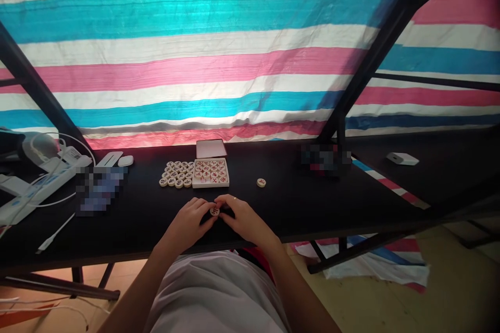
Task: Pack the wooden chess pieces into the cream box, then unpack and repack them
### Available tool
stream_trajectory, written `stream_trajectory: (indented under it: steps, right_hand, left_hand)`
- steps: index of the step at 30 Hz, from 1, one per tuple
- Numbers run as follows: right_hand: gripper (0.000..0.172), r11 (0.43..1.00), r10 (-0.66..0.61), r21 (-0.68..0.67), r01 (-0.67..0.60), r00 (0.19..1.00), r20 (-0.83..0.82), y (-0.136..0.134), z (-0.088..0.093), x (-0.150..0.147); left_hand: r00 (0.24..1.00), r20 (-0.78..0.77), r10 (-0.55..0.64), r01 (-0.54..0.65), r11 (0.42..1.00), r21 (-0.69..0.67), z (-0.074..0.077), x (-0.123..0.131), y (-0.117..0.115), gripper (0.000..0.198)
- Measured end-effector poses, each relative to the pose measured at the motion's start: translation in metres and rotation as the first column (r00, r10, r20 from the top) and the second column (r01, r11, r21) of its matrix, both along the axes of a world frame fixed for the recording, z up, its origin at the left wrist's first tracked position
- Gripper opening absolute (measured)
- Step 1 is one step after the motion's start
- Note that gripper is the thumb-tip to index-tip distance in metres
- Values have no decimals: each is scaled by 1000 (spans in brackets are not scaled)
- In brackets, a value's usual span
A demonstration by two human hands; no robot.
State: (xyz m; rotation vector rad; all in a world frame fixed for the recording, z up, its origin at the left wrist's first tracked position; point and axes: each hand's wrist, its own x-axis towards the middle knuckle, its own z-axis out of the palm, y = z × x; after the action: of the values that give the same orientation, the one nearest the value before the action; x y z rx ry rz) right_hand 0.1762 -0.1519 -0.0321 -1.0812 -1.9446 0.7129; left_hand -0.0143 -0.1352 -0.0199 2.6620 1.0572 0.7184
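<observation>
Near the front of the black table, a round xiangqi piece (214, 212) with a dark character faces up between my two hands. My left hand (190, 222) grips it from the left with fingers and thumb. From the other side, my right hand (242, 219) has its fingertips and thumb closed on the same piece. Just beyond my hands stands a white box (211, 184) holding rows of red-marked pieces. Left of the box lies a cluster of dark-marked pieces (177, 174). One red-marked piece (261, 182) lies alone to the right.
An open lid (211, 149) lies behind the box. On the left are a power strip (42, 182) with cables, a white mouse (125, 161) and a blurred item. Another blurred item and a white adapter (402, 158) are at the right. A striped tarp (203, 73) hangs behind.
</observation>
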Motion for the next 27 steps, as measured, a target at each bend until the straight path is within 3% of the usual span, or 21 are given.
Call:
stream_trajectory:
  steps: [4, 27]
  right_hand:
    - [30, 998, -60, 25, 59, 998, 37, 2, -4, -1]
    - [19, 995, -57, 82, 48, 992, 108, -2, 3, -1]
  left_hand:
    - [1000, 4, 7, -7, 1000, -2, 1, 1, 0, 16]
    - [1000, 3, -3, 3, 1000, 26, -2, 0, -1, 17]
